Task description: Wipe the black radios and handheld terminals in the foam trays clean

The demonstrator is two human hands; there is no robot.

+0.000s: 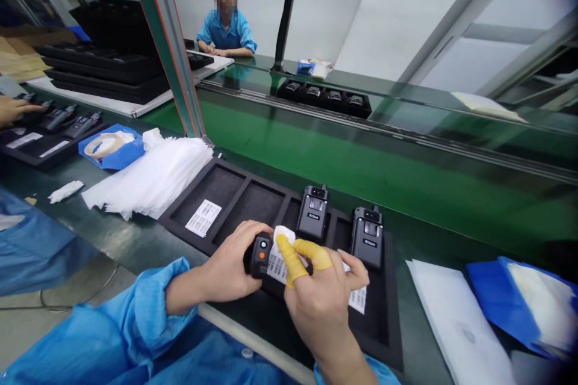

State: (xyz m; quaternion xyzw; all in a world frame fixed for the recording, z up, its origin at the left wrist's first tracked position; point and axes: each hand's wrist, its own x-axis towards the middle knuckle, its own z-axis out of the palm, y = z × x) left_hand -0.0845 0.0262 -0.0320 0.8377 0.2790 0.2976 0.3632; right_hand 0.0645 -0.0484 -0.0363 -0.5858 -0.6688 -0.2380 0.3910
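Observation:
My left hand (228,264) is closed around a black two-way radio (261,254), whose end with an orange and a white button faces me. My right hand (323,298) wears yellow finger covers and pinches a small white wipe (284,232) against the radio. Most of the radio's body is hidden by my fingers. Below them is a black compartment tray (394,319), with two upright-facing radios (312,215) marked "Riton" in separate compartments. A white barcode label sheet (203,218) lies in the left compartment; other label sheets show near my right hand.
White wipes (153,171) are piled left of the tray, beside a blue box with tape (111,145). White bags (460,319) and a blue box (506,298) lie right. A green conveyor (397,174) runs behind. Another person's hand (15,110) is at left; a co-worker (227,30) sits opposite.

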